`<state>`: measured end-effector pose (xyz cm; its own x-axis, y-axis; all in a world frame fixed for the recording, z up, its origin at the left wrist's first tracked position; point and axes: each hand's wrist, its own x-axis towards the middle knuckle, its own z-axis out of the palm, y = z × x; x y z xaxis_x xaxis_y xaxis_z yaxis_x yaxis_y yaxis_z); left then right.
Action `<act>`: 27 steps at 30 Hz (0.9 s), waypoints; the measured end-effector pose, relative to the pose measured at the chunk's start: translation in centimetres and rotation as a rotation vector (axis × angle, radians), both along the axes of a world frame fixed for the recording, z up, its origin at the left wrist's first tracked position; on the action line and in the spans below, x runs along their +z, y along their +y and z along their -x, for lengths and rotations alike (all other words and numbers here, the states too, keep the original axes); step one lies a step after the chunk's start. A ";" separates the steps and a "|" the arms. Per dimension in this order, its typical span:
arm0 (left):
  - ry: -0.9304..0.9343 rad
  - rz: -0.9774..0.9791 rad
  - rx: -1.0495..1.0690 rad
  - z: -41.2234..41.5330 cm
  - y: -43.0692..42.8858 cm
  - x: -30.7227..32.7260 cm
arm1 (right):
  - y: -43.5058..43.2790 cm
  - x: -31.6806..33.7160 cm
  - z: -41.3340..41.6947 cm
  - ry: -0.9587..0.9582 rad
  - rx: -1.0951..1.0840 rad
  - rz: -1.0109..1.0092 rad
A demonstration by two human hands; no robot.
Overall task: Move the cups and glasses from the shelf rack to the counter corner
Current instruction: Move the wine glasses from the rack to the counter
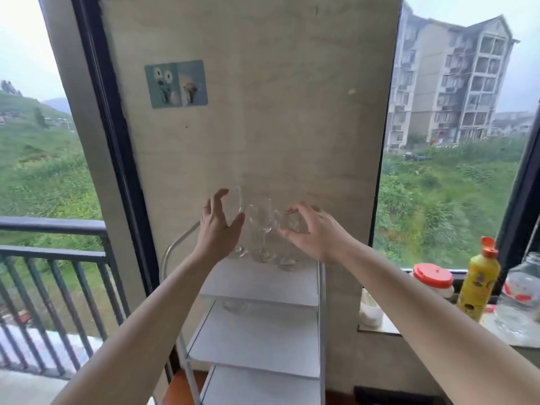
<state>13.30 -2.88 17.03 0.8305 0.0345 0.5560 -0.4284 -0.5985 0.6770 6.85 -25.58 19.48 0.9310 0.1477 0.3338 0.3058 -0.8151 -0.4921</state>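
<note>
Three clear stemmed glasses stand in a row at the back of the top shelf of a white shelf rack (263,285). My left hand (217,226) is open, its fingers curved around the bowl of the left glass (237,201), thumb near its right side. The middle glass (261,220) stands untouched between my hands. My right hand (314,232) is open and cupped around the bowl of the right glass (292,222), fingers not closed on it. A small clear glass (235,306) sits on the second shelf.
The rack stands against a beige wall panel between two windows. To the right, a counter (388,327) holds a red-lidded jar (432,277), a yellow bottle (479,285), a clear jar (520,296) and a small white jar (370,312). A dark balcony railing (52,255) is on the left.
</note>
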 end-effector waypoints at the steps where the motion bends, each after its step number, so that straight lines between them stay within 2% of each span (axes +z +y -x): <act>1: -0.022 0.010 -0.005 -0.1 0.0 -0.1 | 0.0 -0.2 -0.2 -0.011 0.001 -0.015; 4: -0.064 0.059 0.014 0.0 -0.1 -0.6 | 0.3 -0.6 -0.5 -0.075 -0.004 -0.060; 9: -0.095 0.274 0.022 1.7 0.0 -0.7 | 0.8 -0.8 -0.2 -0.119 0.009 -0.119; 15: -0.260 0.303 0.025 6.0 1.4 0.7 | 2.0 0.4 1.7 -0.184 0.052 -0.342; 20: -0.480 0.334 0.013 9.9 1.8 3.5 | 3.1 3.0 4.0 -0.401 0.054 -0.536; 23: -0.548 0.397 -0.040 12.1 0.6 4.6 | 2.4 4.1 5.9 -0.488 0.054 -0.644; 27: -0.637 0.483 -0.131 14.6 -3.0 4.8 | -0.5 3.8 9.1 -0.604 -0.023 -0.683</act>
<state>-1.33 -5.88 21.79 0.3735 0.3159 0.8722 -0.8651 -0.2208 0.4504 -2.26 -26.12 23.25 0.5697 -0.2777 0.7735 0.6552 -0.4148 -0.6314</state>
